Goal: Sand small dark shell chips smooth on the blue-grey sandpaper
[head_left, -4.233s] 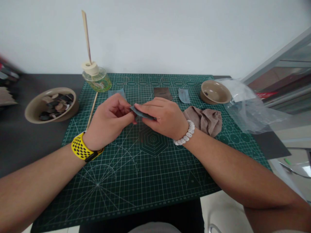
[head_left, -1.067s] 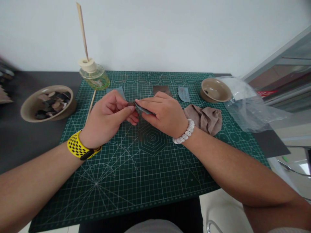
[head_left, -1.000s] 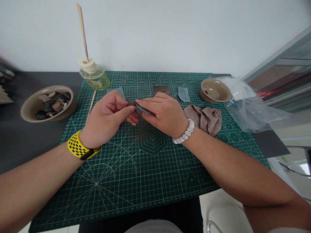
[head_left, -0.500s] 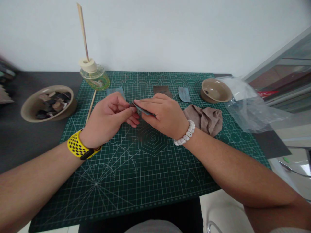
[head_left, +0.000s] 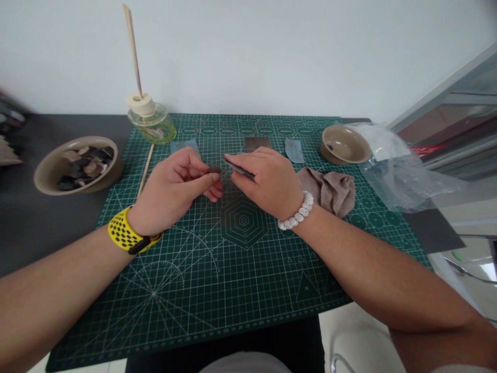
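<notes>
Between the thumb and fingers of my left hand (head_left: 174, 184) is a small dark brown piece (head_left: 215, 170), its kind unclear. My right hand (head_left: 267, 178), just to the right, grips a folded grey strip of sandpaper (head_left: 239, 169), most of it covered by the fingers. A narrow gap separates the strip from the brown piece. Both hands are above the green cutting mat (head_left: 186, 311). Beyond them lie a blue-grey sheet (head_left: 186, 147), a brown sheet (head_left: 257, 144) and a curled blue-grey piece (head_left: 294, 151).
At left stands a beige bowl (head_left: 46, 176) of dark and tan chips. A reed diffuser (head_left: 153, 124) and a thin stick (head_left: 146, 168) are nearer the mat. To the right are a crumpled brown cloth (head_left: 330, 190), a second bowl (head_left: 345, 155) holding one small dark piece, and a clear plastic bag (head_left: 404, 176).
My right hand has drawn slightly right, lifting the sandpaper off the brown piece, which now shows at my left fingertips. My left hand has barely moved.
</notes>
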Demonstrator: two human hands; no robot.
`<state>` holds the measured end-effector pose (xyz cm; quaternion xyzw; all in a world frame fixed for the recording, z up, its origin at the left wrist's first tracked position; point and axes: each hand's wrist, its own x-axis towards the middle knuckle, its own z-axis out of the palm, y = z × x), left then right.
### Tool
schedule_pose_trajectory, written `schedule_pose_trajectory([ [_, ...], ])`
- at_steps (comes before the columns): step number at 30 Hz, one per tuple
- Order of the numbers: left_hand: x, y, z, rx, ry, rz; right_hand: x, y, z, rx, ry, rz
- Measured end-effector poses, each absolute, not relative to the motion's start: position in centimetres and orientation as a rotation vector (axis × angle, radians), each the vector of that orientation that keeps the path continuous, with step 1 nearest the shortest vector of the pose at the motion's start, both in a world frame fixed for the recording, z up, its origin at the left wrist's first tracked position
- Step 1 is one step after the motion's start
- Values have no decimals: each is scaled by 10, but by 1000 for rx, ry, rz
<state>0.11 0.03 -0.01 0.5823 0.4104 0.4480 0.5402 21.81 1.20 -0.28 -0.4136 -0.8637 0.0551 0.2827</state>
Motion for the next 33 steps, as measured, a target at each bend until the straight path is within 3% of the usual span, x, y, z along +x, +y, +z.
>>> schedule_pose_trajectory([
  [7,0,0,-1,1399,993,1056,218,15,-6,-957,-2398,199],
  [18,2,-2,-1,1408,984,1115,221,14,-2,-1152,-2331,116],
  [26,2,-2,-1,1407,989,1087,222,13,-2,-947,-2405,139],
  [33,2,-4,2,1404,956,1169,220,15,2,-1099,-2433,169],
])
